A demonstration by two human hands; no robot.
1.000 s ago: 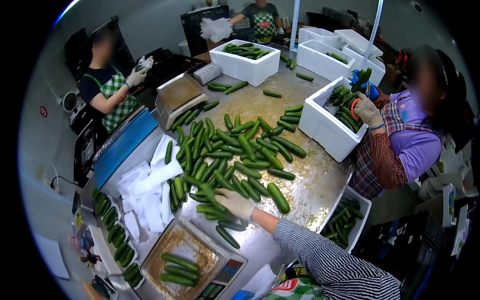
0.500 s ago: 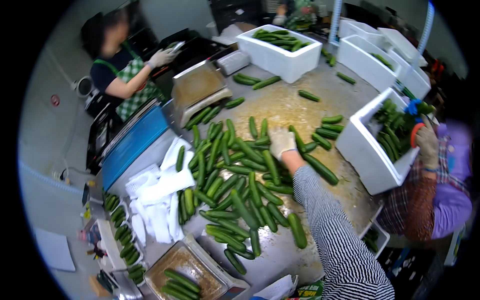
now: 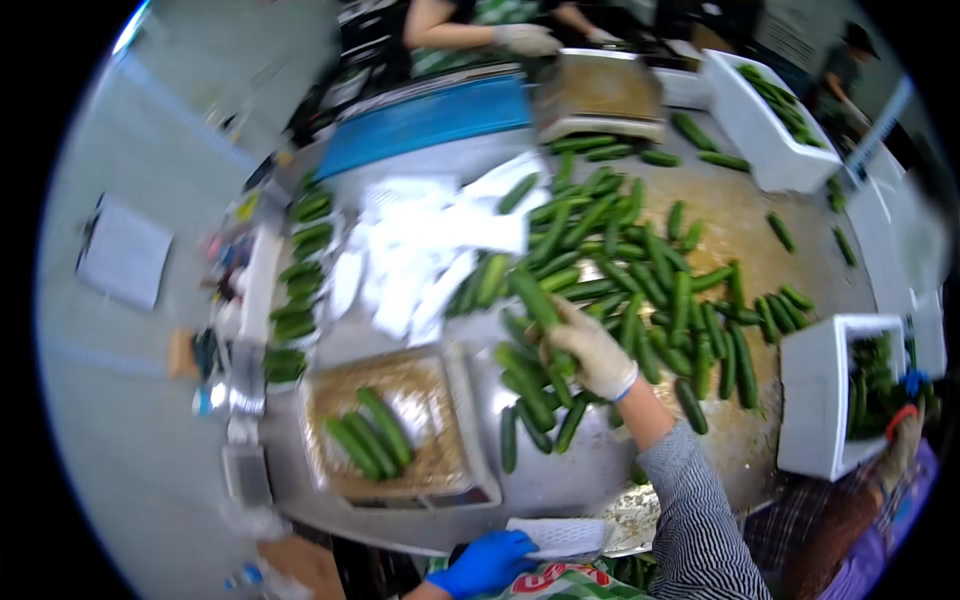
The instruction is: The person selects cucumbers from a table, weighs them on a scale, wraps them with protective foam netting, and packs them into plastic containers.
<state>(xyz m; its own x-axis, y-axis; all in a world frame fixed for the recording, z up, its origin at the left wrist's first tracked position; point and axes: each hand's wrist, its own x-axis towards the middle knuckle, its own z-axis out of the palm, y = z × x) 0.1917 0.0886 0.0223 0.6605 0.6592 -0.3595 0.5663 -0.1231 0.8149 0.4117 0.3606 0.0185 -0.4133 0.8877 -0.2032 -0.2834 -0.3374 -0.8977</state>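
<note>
Right hand [image 3: 592, 352] moved nearer rectangular scale [image 3: 432, 440], cloth-gloved, holding smooth elongated cucumber [image 3: 534, 297]

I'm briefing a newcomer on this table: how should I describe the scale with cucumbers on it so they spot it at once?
Start at the metal table and find the white heap on it. The scale stands next to that heap, nearer the camera wearer. Three cucumbers lie side by side on its pan; the other scale, across the table, bears none.
</note>
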